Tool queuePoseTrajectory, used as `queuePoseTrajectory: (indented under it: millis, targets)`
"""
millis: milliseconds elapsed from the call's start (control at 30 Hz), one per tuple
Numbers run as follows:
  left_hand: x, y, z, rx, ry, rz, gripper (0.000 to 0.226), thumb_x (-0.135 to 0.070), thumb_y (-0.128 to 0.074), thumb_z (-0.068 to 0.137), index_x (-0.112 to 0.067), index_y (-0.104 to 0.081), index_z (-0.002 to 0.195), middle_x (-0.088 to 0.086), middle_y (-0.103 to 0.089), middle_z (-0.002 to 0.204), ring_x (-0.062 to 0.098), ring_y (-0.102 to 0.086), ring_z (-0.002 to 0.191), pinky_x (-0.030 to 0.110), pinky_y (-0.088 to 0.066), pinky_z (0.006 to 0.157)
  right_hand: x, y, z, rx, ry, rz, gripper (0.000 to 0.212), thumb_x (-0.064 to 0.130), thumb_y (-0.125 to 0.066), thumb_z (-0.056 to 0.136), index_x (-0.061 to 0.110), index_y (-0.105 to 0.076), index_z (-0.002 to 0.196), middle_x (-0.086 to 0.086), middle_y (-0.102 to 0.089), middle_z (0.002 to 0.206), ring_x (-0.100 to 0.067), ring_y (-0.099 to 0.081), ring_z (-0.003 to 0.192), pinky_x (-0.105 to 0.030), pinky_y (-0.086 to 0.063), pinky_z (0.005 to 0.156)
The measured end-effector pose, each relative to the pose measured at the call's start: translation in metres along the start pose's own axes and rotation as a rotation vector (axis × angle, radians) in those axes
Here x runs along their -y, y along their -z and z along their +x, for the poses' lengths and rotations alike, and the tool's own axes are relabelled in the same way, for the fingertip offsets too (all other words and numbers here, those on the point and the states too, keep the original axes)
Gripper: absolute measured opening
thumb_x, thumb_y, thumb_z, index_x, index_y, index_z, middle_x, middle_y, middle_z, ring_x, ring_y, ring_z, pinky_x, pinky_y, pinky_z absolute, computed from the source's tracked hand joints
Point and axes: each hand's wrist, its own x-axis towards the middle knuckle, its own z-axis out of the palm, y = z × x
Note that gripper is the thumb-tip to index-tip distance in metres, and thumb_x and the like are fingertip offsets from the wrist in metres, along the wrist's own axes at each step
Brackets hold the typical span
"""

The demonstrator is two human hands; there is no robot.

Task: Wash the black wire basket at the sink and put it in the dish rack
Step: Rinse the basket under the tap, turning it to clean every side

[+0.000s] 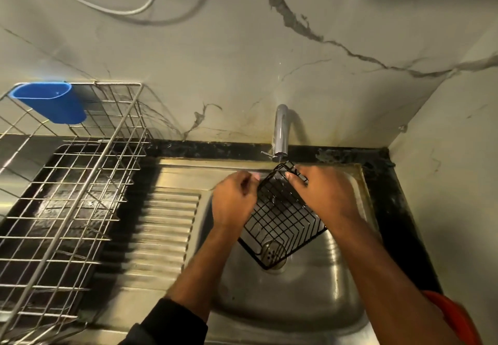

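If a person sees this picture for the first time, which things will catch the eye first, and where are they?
First, the black wire basket, held tilted over the steel sink under the tap, with the left hand and the right hand on its two sides. Next, the large silver dish rack on the left, with a blue cup hanging on its far rim.

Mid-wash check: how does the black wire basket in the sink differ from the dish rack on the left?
The black wire basket is dark-coated; the dish rack is bare silver metal. The basket looks smaller than the rack. The basket is held tilted under the tap by the left hand and right hand; the rack stands on the counter, carrying a blue cup. Both are open wire grids.
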Motion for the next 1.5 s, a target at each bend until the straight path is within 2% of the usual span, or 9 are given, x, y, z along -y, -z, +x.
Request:
queuePoseTrajectory:
  millis: [100,167,367,567,833,967,1133,1333,1500]
  targets:
    - [0.0,-0.004,0.004,0.212,-0.244,-0.074,0.035,-0.039,-0.046,0.105,-0.019,-0.063,0.129,-0.002,-0.069,0.112,0.01,-0.064,0.1,0.026,-0.052,0.088,0.007,0.003,0.007,0.03,0.001,-0.043,0.039,0.053,-0.045,0.099,0.027,-0.068,0.116,0.002,-0.069,0.08,-0.013,-0.057,0.064,-0.026,-0.049,0.062]
    - [-0.001,-0.012,0.008,0.287,-0.243,-0.119,0.035,-0.036,-0.044,0.106,-0.019,-0.057,0.134,-0.003,-0.069,0.106,0.009,-0.064,0.093,0.024,-0.051,0.083,0.011,0.006,0.01,0.037,0.009,-0.039,0.039,0.051,-0.045,0.1,0.026,-0.07,0.115,0.002,-0.069,0.078,-0.014,-0.061,0.064,-0.029,-0.054,0.063]
    - [-0.006,-0.034,0.022,0.296,-0.154,-0.011,0.019,-0.023,-0.044,0.105,-0.011,-0.056,0.114,0.01,-0.073,0.094,0.027,-0.069,0.084,0.047,-0.058,0.077,0.015,0.014,0.014,0.038,0.051,-0.06,0.036,0.046,-0.045,0.101,0.025,-0.068,0.119,0.001,-0.068,0.083,-0.017,-0.065,0.074,-0.032,-0.056,0.068]
    - [-0.019,-0.048,0.02,0.288,-0.076,-0.2,0.035,-0.002,-0.053,0.098,-0.012,-0.056,0.132,0.006,-0.072,0.113,0.016,-0.067,0.102,0.023,-0.052,0.087,0.014,0.018,0.011,0.033,0.04,-0.043,0.035,0.046,-0.052,0.099,0.022,-0.068,0.119,-0.002,-0.073,0.095,-0.017,-0.068,0.082,-0.03,-0.056,0.071]
    - [-0.027,-0.053,0.026,0.296,0.013,-0.344,0.022,-0.013,-0.061,0.098,-0.015,-0.068,0.118,0.001,-0.075,0.105,0.013,-0.07,0.098,0.035,-0.057,0.092,0.011,0.023,-0.003,-0.026,-0.034,0.026,0.041,0.05,-0.057,0.095,0.024,-0.065,0.125,0.002,-0.074,0.106,-0.012,-0.069,0.085,-0.026,-0.055,0.07]
    - [-0.027,-0.045,0.03,0.325,0.059,-0.272,0.037,-0.01,-0.066,0.09,-0.022,-0.068,0.125,-0.001,-0.075,0.111,0.015,-0.069,0.102,0.036,-0.056,0.095,0.017,0.016,-0.01,0.002,-0.026,0.125,0.044,0.05,-0.065,0.089,0.027,-0.063,0.126,0.006,-0.072,0.11,-0.011,-0.066,0.094,-0.028,-0.054,0.079]
    - [-0.022,-0.036,0.022,0.329,0.053,-0.192,0.027,-0.009,-0.063,0.092,-0.02,-0.074,0.114,0.002,-0.077,0.105,0.019,-0.071,0.098,0.038,-0.056,0.093,0.018,0.007,-0.017,0.029,-0.053,0.211,0.059,0.05,-0.073,0.082,0.026,-0.055,0.133,0.004,-0.067,0.121,-0.014,-0.063,0.108,-0.034,-0.052,0.09]
    - [-0.025,-0.021,0.014,0.279,-0.022,-0.004,0.023,-0.013,-0.062,0.095,-0.016,-0.072,0.115,0.006,-0.076,0.106,0.023,-0.071,0.098,0.036,-0.056,0.09,0.015,0.009,-0.025,0.019,-0.019,0.234,0.063,0.056,-0.069,0.082,0.027,-0.055,0.137,0.004,-0.067,0.121,-0.012,-0.061,0.103,-0.034,-0.051,0.09]
    - [-0.02,-0.013,-0.002,0.171,-0.014,0.099,0.024,-0.014,-0.057,0.098,-0.016,-0.067,0.12,0.006,-0.075,0.107,0.023,-0.071,0.098,0.04,-0.058,0.089,0.013,0.003,-0.025,0.021,0.039,0.232,0.056,0.06,-0.056,0.09,0.027,-0.057,0.136,0.004,-0.061,0.133,-0.014,-0.058,0.117,-0.036,-0.047,0.097]
